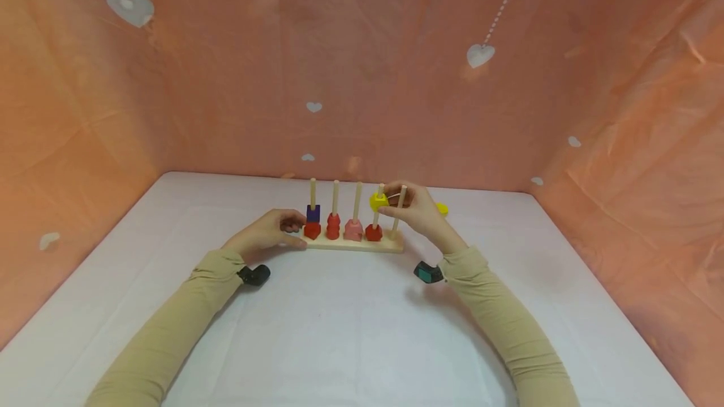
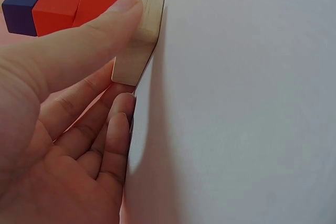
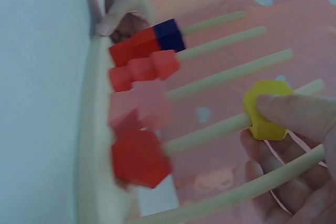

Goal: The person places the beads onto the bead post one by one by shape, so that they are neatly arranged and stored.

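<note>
A wooden peg stacker [image 1: 353, 245] with upright pegs stands on the table. My left hand [image 1: 270, 230] holds its left end, the thumb on the front edge of the base [image 2: 148, 14] and the fingers around the end. My right hand [image 1: 415, 208] pinches a yellow block [image 3: 268, 110], which is threaded near the top of the fourth peg, above a red block [image 3: 140, 158]. On the leftmost peg a dark blue block [image 1: 313, 213] tops red blocks [image 1: 312, 230]. The second peg bears red blocks [image 1: 333, 226], the third pink blocks [image 1: 353, 230]. No block shows on the rightmost peg [image 1: 400, 209].
Another yellow piece [image 1: 442, 208] lies behind my right hand, partly hidden. The white-covered table [image 1: 339, 331] extends in front of the stacker. Orange cloth [image 1: 362, 80] with white hearts hangs behind and at both sides.
</note>
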Demonstrator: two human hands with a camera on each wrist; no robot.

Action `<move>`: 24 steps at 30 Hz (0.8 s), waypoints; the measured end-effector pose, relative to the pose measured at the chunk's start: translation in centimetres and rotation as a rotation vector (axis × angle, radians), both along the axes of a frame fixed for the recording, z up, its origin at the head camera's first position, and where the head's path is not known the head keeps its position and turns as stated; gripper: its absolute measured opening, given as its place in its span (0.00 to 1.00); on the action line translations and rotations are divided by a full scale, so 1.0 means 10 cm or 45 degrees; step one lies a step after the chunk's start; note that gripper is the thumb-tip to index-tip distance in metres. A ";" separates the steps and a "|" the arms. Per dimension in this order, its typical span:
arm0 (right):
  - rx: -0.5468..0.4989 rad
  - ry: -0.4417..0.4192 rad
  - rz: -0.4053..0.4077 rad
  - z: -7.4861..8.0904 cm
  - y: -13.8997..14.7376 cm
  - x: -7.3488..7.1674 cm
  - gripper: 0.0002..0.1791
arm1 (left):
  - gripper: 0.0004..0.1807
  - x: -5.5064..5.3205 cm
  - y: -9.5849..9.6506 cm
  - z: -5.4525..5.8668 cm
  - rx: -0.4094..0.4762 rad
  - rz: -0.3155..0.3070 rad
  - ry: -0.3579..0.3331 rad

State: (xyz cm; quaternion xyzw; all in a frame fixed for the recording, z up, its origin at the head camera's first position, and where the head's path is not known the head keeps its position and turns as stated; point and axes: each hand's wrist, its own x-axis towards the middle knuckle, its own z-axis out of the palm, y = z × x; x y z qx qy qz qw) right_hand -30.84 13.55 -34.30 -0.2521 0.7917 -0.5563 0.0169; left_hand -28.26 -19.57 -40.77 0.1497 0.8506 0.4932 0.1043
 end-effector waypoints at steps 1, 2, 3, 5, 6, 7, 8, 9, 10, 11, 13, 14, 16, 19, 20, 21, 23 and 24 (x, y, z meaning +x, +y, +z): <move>0.018 -0.013 -0.004 -0.02 0.00 -0.01 0.18 | 0.31 0.00 0.00 0.00 0.001 0.002 -0.001; 0.042 -0.018 -0.006 -0.05 0.01 -0.01 0.18 | 0.31 0.00 0.00 0.00 0.000 0.002 0.002; 0.072 -0.014 -0.004 -0.08 0.01 -0.01 0.18 | 0.31 0.00 0.00 0.00 0.002 0.003 0.004; 0.127 -0.016 -0.002 -0.13 0.01 -0.02 0.17 | 0.31 0.01 0.00 0.01 0.006 0.003 0.009; 0.142 -0.023 0.001 -0.16 0.01 -0.02 0.17 | 0.31 0.01 0.01 0.01 0.003 0.003 0.010; 0.158 -0.023 0.002 -0.18 0.01 -0.02 0.17 | 0.31 0.02 0.01 0.01 0.011 0.012 0.000; 0.173 -0.024 0.003 -0.21 0.01 -0.03 0.17 | 0.32 0.02 0.01 0.01 0.008 0.012 0.002; 0.187 -0.029 0.001 -0.23 0.01 -0.02 0.17 | 0.32 0.03 0.02 0.01 0.009 0.014 0.001; 0.194 -0.037 0.000 -0.25 0.01 -0.03 0.17 | 0.32 0.03 0.02 0.00 0.007 0.014 -0.001; 0.198 -0.040 0.001 -0.27 0.00 -0.03 0.17 | 0.32 0.03 0.02 0.00 0.008 0.017 -0.005; 0.207 -0.044 -0.002 -0.30 0.00 -0.03 0.17 | 0.32 0.04 0.02 0.00 0.011 0.021 -0.014; 0.209 -0.048 -0.005 -0.31 -0.01 -0.03 0.17 | 0.32 0.04 0.02 0.00 0.006 0.021 -0.013; 0.205 -0.051 -0.001 -0.33 -0.01 -0.02 0.17 | 0.32 0.05 0.02 0.01 -0.001 0.024 -0.010; 0.207 -0.054 0.001 -0.34 0.00 -0.02 0.17 | 0.32 0.04 0.02 0.01 -0.003 0.027 -0.003; 0.212 -0.049 0.006 -0.34 0.00 -0.03 0.18 | 0.32 0.04 0.02 0.01 -0.006 0.026 -0.001; 0.217 -0.043 0.016 -0.33 0.02 -0.03 0.18 | 0.32 0.04 0.02 0.01 -0.003 0.026 -0.003; 0.212 -0.019 0.046 -0.31 0.05 -0.03 0.19 | 0.32 0.04 0.02 0.02 -0.005 0.025 -0.001; 0.200 -0.005 0.073 -0.30 0.08 -0.03 0.20 | 0.32 0.04 0.02 0.02 -0.008 0.023 0.000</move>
